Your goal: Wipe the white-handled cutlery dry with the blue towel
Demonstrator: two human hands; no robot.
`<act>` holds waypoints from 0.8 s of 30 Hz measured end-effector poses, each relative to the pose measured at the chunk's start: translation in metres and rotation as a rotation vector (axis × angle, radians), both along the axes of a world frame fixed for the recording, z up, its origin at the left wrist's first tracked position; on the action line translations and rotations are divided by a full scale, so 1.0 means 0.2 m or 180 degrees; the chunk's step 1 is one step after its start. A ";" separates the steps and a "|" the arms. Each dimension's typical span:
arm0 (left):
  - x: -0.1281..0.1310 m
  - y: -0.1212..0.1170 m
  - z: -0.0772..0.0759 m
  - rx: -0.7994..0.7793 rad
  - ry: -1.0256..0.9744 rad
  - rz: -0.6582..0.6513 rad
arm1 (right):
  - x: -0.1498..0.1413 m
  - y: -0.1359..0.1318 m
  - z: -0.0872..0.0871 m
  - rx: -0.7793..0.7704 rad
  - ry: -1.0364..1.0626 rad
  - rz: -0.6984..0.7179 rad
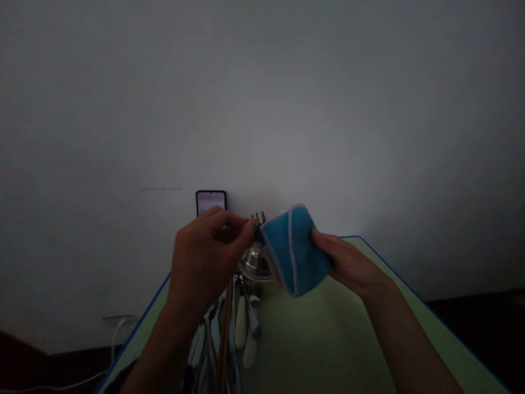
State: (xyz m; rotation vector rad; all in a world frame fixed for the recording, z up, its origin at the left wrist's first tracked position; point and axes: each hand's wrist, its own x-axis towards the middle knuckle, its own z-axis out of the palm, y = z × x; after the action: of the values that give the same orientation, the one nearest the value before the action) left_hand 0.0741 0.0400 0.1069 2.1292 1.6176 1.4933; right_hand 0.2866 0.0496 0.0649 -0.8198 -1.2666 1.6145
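The left hand [200, 257] has its thumb and first finger pinched on a fork [260, 225]. The fork's prongs point to 12 o'clock, up toward the wall [287, 109]. Its long axis seems to run from 12 to 6, but the lower part is hidden, so I cannot tell where the handle ends. The fork is right at the tips of the left fingers, at about 2 o'clock from that hand, and just beside the cloth [305, 251].

The right hand [348, 260] grips the cloth, with the thumb on top and most of the other fingers out of sight. The cloth is blue and folded, with a pale edge line going from 12 to 6. It sits at 9 o'clock from the right hand, between that hand and the fork.

Under the hands, near the 12 o'clock side of the green worktop [311, 339], is a shiny round metal thing [253, 264]. More forks and spoons lie toward 6 o'clock. Two have cream handles [240, 323] that point to 6. Brown chopsticks [225, 328] lie beside them, running from 12 to 6. A phone [210, 201] stands by the wall at 11 o'clock, partly behind the left hand.
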 end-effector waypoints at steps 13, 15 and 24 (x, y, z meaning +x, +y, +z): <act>0.04 -0.01 0.00 -0.0020 -0.0126 -0.0090 | -0.09 0.00 -0.01 0.0657 -0.1225 0.0664; 0.04 -0.01 0.00 -0.0106 -0.0235 -0.0162 | -0.09 -0.01 -0.01 0.0528 -0.1193 0.0554; 0.00 0.03 0.00 -0.0907 0.0348 -0.1034 | -0.05 -0.05 0.07 0.1239 -0.2134 0.0296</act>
State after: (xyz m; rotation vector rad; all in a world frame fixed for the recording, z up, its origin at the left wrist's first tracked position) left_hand 0.0735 0.0465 0.1073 2.2060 1.3340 1.0041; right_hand 0.2769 0.0392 0.0784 -1.1021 -2.0341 1.1215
